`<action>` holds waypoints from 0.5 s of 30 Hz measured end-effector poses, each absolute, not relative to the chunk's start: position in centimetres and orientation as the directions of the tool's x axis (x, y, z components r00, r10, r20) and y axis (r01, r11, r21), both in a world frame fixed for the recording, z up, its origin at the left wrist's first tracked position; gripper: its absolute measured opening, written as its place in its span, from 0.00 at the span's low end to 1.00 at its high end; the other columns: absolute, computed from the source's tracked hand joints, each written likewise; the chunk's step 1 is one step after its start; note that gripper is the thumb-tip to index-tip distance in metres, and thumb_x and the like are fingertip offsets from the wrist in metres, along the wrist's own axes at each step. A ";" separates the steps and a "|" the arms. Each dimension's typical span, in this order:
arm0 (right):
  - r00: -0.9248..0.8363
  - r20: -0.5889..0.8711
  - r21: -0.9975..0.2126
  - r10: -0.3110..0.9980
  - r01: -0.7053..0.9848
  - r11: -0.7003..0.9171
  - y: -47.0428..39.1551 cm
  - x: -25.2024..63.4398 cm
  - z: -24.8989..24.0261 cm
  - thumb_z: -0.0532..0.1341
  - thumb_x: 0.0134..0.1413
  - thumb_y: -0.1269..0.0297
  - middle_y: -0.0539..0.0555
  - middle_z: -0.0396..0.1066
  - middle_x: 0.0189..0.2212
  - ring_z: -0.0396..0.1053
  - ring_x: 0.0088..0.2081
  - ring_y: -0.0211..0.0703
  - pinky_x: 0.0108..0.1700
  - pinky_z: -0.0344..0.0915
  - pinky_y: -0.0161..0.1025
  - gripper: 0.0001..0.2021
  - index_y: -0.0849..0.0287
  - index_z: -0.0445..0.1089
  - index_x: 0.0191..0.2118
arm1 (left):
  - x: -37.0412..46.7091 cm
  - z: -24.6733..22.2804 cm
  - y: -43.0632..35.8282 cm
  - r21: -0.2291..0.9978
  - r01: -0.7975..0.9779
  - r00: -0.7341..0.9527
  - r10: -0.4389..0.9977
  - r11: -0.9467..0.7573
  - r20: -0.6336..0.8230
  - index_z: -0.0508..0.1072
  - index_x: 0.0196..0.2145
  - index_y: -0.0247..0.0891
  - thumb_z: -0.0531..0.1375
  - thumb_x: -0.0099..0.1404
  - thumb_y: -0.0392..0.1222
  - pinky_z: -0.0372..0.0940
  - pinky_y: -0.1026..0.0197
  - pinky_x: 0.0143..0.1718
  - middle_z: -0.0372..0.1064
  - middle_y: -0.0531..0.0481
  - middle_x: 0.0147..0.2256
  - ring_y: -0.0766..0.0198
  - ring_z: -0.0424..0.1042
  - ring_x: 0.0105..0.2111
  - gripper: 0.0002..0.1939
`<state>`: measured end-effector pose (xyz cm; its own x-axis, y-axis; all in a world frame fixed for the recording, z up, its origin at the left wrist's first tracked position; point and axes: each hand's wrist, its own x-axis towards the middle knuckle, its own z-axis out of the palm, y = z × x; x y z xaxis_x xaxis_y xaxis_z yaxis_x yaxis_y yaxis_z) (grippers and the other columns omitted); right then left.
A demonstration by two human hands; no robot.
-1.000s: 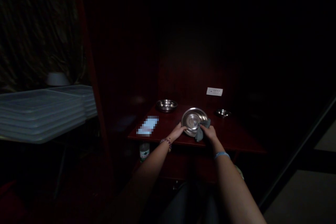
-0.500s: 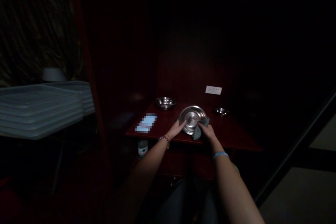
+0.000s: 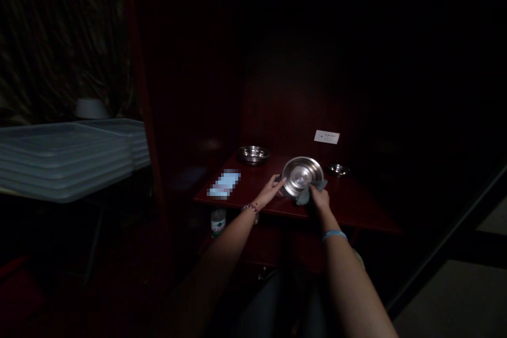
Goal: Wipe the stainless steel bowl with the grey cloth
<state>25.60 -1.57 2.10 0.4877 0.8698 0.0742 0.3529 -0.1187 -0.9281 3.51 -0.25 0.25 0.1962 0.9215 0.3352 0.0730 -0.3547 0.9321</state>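
Note:
A shiny stainless steel bowl [image 3: 303, 170] is tilted up above the front of the dark red desk, its inside facing me. My left hand [image 3: 271, 190] is at its left rim, with the thumb at the edge and the fingers partly hidden beside it. In my right hand [image 3: 319, 198] is a grey-green cloth [image 3: 304, 196], pinched against the bowl's lower right rim. Part of the cloth sticks out past the rim on the right.
On the desk [image 3: 253, 185] are a steel bowl [image 3: 253, 155] at the back left, a smaller steel bowl [image 3: 338, 170] at the right, and a blurred-out phone-like screen [image 3: 224, 184]. A bottle [image 3: 217, 223] stands below. Stacked clear plastic lids or boxes [image 3: 67, 158] are at far left.
The bowl has tipped and turned slightly in my hands. My left hand's grip has shifted outward to its rim, and the cloth has moved along the lower right edge. The view shifted slightly.

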 end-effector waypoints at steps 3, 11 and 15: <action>0.492 0.086 -0.918 0.866 0.377 -0.124 -1.6 25.9 2.2 0.62 0.53 0.53 0.66 0.77 0.45 0.73 0.52 0.59 0.55 0.68 0.47 0.16 0.61 0.77 0.39 | 3.4 0.4 0.2 0.940 0.073 0.093 0.941 -0.332 0.325 0.67 0.49 0.39 0.46 0.70 0.63 0.67 0.61 0.34 0.73 0.44 0.44 0.68 0.73 0.27 0.26; 0.461 0.097 -0.910 0.882 0.401 -0.110 -1.2 25.8 1.9 0.61 0.53 0.52 0.60 0.79 0.41 0.76 0.49 0.53 0.50 0.71 0.42 0.16 0.58 0.76 0.39 | 3.2 0.2 0.6 0.946 0.053 -0.070 0.944 -0.320 0.323 0.66 0.34 0.38 0.51 0.71 0.49 0.65 0.61 0.36 0.73 0.46 0.39 0.68 0.71 0.28 0.13; 0.400 0.140 -0.890 0.906 0.452 -0.063 -1.2 25.1 1.8 0.60 0.53 0.51 0.61 0.78 0.41 0.76 0.49 0.55 0.50 0.71 0.44 0.17 0.59 0.76 0.39 | 3.0 -0.3 1.0 0.947 0.059 -0.060 0.946 -0.316 0.320 0.66 0.33 0.38 0.52 0.71 0.45 0.65 0.59 0.39 0.69 0.51 0.30 0.65 0.70 0.29 0.11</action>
<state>25.10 -1.21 1.77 0.4002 0.9058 0.1396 0.4520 -0.0626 -0.8898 3.04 0.96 -0.27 -0.0603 0.9456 0.3198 0.0586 -0.3165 0.9468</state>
